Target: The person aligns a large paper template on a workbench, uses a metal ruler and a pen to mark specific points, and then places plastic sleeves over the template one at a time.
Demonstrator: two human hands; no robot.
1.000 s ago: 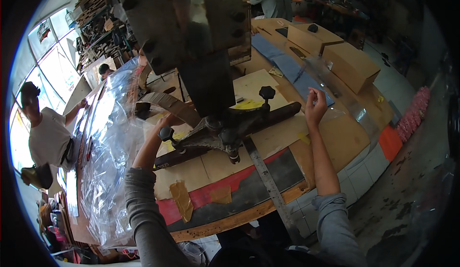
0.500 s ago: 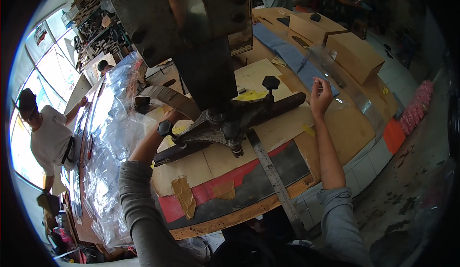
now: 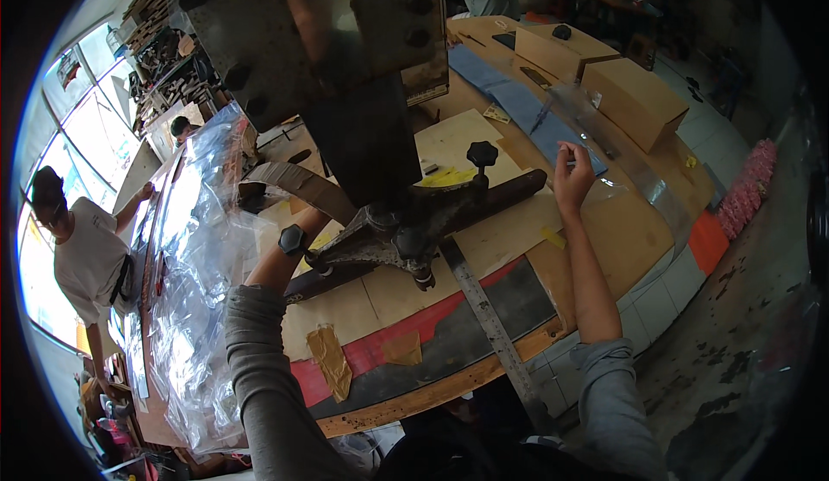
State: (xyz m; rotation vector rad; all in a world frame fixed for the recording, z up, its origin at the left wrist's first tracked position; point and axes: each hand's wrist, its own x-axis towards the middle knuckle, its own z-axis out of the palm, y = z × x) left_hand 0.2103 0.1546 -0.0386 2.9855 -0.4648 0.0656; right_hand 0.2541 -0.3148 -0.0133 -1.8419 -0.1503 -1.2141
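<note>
A dark metal machine head [image 3: 371, 136] hangs over the table, ending in a slanted black bar [image 3: 509, 189] with black knobs [image 3: 482, 155]. My left hand [image 3: 316, 220] reaches in behind the bar, beside a curved taped guard [image 3: 298, 183]; its fingers are hidden. My right hand [image 3: 573, 186] is raised to the right of the bar, near a folded blue cloth [image 3: 544, 127]. Its fingers are curled together, and I cannot make out anything between them. Underneath lies a pale board [image 3: 406, 295] with yellow marks, over red and dark grey layers [image 3: 509, 304].
A steel ruler [image 3: 488, 308] extends past the table's wooden front edge [image 3: 432, 399]. Clear plastic sheeting [image 3: 199, 291] covers the left side. Two cardboard boxes [image 3: 635, 101] stand at the back right. A person in a white shirt [image 3: 91, 261] stands at the left; others are farther back.
My left forearm has shifted slightly to the right, and its hand is more covered by the machine. My right hand stays raised in nearly the same place. The person at the left has lowered an arm.
</note>
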